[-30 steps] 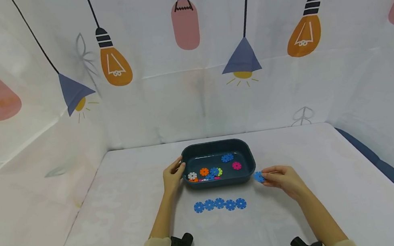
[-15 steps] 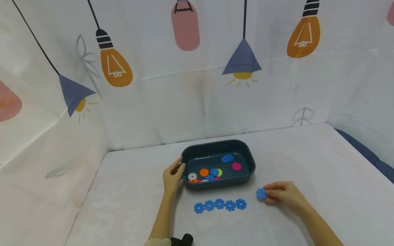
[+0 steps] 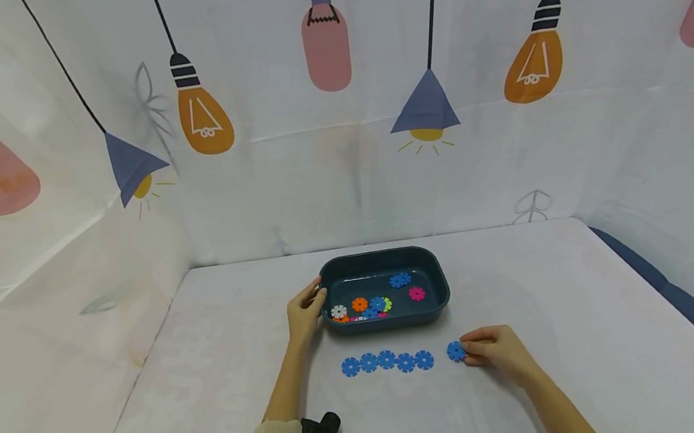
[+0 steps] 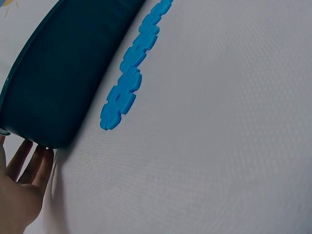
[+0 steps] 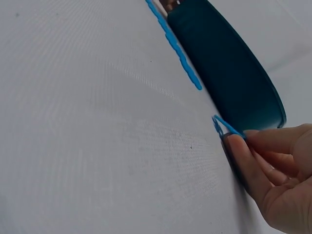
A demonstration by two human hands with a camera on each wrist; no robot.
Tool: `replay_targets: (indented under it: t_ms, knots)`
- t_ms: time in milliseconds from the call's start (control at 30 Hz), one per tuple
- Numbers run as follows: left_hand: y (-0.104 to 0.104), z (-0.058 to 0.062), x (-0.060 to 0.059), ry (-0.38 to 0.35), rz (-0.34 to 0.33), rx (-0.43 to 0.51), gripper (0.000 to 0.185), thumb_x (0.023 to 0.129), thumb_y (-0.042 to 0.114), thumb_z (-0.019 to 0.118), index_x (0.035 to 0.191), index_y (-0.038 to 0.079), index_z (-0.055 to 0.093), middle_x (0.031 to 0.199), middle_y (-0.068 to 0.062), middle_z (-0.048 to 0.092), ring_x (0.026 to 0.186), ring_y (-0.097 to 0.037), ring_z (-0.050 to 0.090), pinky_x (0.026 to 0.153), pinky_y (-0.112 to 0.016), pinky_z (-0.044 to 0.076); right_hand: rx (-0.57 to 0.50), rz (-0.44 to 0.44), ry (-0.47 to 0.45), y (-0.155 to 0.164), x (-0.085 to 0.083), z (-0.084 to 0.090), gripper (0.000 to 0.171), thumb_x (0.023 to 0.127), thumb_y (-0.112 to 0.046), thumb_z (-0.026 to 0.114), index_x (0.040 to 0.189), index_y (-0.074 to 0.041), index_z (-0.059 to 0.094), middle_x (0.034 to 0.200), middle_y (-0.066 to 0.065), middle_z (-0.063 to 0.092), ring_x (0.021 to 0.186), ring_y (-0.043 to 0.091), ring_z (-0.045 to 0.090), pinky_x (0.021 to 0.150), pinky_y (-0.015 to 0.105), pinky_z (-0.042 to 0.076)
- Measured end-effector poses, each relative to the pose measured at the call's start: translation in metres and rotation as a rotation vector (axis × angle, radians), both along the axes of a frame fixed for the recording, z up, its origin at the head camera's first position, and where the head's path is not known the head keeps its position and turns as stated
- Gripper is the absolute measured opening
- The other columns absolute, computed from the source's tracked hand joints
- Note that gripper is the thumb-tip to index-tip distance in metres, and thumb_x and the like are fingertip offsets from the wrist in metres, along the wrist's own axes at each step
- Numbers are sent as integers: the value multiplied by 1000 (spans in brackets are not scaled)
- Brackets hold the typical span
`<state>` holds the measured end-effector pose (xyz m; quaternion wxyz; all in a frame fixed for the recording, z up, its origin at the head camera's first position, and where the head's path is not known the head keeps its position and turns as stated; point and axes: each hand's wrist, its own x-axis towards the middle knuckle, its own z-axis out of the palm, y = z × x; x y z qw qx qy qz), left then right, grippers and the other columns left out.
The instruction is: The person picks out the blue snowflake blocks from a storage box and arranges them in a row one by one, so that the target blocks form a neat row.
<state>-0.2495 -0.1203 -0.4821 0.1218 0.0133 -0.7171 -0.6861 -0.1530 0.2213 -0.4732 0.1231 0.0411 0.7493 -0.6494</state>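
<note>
My right hand (image 3: 500, 352) pinches a blue snowflake-shaped plastic disc (image 3: 455, 351) between thumb and fingers, low over the table. In the right wrist view that disc (image 5: 229, 126) is tilted, seen nearly edge-on. To its left, a row of several blue snowflake discs (image 3: 387, 360) lies joined on the white table, with a gap between row and held disc. Behind the row stands a dark teal tray (image 3: 391, 322). My left hand (image 3: 304, 314) holds the tray's left end, and the left wrist view shows its fingers (image 4: 36, 168) against the tray's lower edge.
Inside the tray lie loose discs: a white one (image 3: 339, 311), an orange one (image 3: 360, 304), a pink one (image 3: 416, 293), and several more, some blue (image 3: 401, 280). A white printed cloth (image 3: 342, 174) hangs behind the table.
My right hand has moved from beside the tray's right corner toward me, then slightly left, bringing the blue disc level with the row. The left hand and tray stay put.
</note>
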Motion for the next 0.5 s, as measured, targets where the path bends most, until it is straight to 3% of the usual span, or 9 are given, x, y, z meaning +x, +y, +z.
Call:
replay_targets:
  t_ms: [500]
  knots:
    - [0,-2,-1,5,-1,-1,35,83,22,63,116,11,61,110,-15,60,90,-21,58,71,-35,52,66,-34,-20,-13,-2,3,27,80,-5,63,98,16,60,89,18,64,65,16,63,61,28,53]
